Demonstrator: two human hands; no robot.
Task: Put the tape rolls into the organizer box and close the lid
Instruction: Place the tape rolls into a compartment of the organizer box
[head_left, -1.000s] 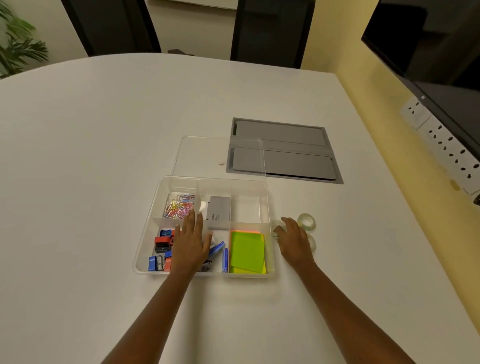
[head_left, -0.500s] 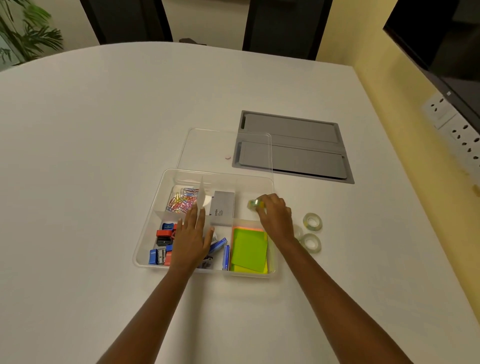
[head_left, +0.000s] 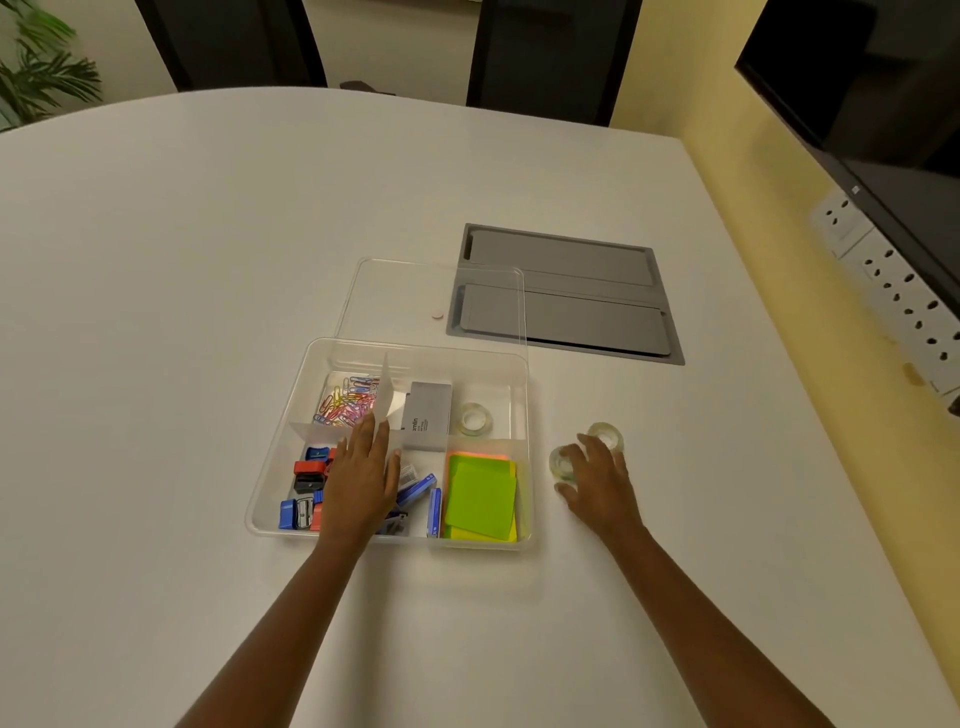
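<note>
A clear plastic organizer box (head_left: 522, 395) sits open on the white table. One clear tape roll (head_left: 474, 419) lies flat in its back right compartment. Its clear lid (head_left: 431, 291) lies flat on the table behind it. Two more tape rolls rest on the table to the right of the box: a near one (head_left: 561, 462) and a far one (head_left: 607, 434). My right hand (head_left: 597, 480) lies over both with fingers spread, touching them. My left hand (head_left: 363, 475) rests flat on the box's middle, fingers on a white divider.
The box also holds coloured paper clips (head_left: 347, 399), a grey staple box (head_left: 427, 422), sharpeners (head_left: 306, 473) and green sticky notes (head_left: 480, 499). A grey cable hatch (head_left: 571, 296) is set in the table behind. Wall sockets (head_left: 893, 291) line the right edge.
My right hand let go of a tape roll in the back right compartment, then moved right and back onto the two rolls on the table. My left hand stayed on the box.
</note>
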